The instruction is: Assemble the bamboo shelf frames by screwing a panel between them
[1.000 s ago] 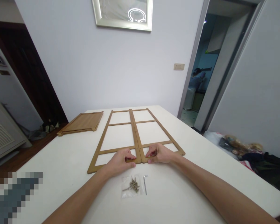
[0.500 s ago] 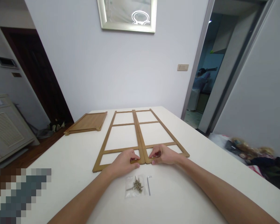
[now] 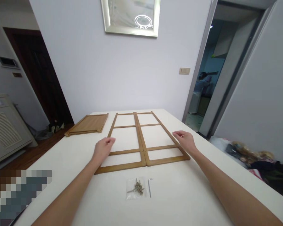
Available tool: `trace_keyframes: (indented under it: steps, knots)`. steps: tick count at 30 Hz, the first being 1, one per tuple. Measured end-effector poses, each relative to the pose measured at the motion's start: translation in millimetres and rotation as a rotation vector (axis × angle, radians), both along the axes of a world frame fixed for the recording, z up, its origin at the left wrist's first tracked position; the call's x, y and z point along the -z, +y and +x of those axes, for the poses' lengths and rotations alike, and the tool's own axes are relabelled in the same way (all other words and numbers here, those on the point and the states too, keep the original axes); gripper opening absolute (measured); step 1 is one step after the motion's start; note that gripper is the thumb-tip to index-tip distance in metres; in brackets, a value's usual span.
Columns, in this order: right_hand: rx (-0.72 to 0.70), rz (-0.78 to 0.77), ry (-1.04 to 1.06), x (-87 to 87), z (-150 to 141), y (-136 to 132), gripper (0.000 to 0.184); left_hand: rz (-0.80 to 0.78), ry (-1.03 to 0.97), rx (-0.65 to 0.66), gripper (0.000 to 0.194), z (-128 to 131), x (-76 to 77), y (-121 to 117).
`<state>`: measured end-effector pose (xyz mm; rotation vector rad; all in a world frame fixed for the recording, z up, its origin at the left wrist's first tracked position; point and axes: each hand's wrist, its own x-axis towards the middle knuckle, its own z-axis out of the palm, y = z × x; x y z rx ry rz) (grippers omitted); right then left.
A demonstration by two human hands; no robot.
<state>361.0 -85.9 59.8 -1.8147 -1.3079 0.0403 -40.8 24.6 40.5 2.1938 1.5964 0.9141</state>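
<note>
2 wood frames (image 3: 122, 167) flat on surface (image 3: 174, 194), prob. together so edges meet.
L hand (image 3: 102, 150), R hand (image 3: 187, 142) by outer sides, fingers bent; can't tell if gripping. Screws (image 3: 139, 187) near, prob. for quick reach.

- Two wooden frames (image 3: 124, 166), at the wearer's 12 o'clock; three openings each, six altogether
- At least two stacked wooden panels (image 3: 89, 122), 11 o'clock; exact number unclear
- One clear bag (image 3: 129, 195), 12 o'clock
- Many screws (image 3: 139, 187), 12 o'clock, too jumbled to count
- One hex key (image 3: 150, 189), 12 o'clock
- Two bare hands: left (image 3: 102, 149) at 11, right (image 3: 185, 140) at 1
- One switch plate (image 3: 184, 71), 1 o'clock
</note>
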Motion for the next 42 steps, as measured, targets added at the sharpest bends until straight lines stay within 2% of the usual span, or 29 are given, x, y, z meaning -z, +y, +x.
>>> trace_keyframes:
  steps: [2,4,8,11,18,28,31,34,37,40,42]
  knots:
    - [0.109,-0.011,-0.015,3.6,27.0,-1.9,0.041,0.008,0.046,-0.140,0.051,-26.2,9.5,16.4]
    - [0.185,-0.060,-0.037,11.7,47.4,-3.5,0.038,0.008,0.114,-0.215,0.051,-46.6,21.3,27.8]
    - [0.225,-0.205,-0.115,33.5,64.6,-0.8,0.021,-0.002,0.255,-0.226,0.046,-61.1,41.0,39.3]
    - [0.210,-0.277,-0.187,43.8,66.2,3.4,0.021,0.004,0.321,-0.216,0.045,-59.7,47.3,42.6]
    - [0.200,-0.351,-0.260,45.5,69.4,4.7,0.026,0.031,0.366,-0.229,0.043,-61.8,51.0,46.9]
    - [0.197,-0.363,-0.343,47.0,67.6,4.6,0.029,0.024,0.339,-0.230,0.043,-61.1,51.9,46.0]
    - [0.185,-0.340,-0.375,42.7,64.6,3.3,0.030,0.022,0.313,-0.231,0.047,-60.0,48.9,44.7]
    - [0.136,-0.266,-0.429,32.8,48.5,4.1,0.036,0.045,0.282,-0.220,0.052,-50.4,42.1,41.5]
    - [-0.028,-0.187,-0.506,24.5,12.3,7.0,0.043,0.096,0.281,-0.117,0.050,-26.1,32.1,28.8]
    - [-0.255,-0.180,-0.571,25.1,-35.0,7.4,0.044,0.088,0.332,0.221,0.051,6.8,23.0,5.4]
    - [-0.480,-0.257,-0.600,28.6,-61.7,5.3,0.044,-0.032,0.415,0.397,0.055,25.3,19.5,-10.4]
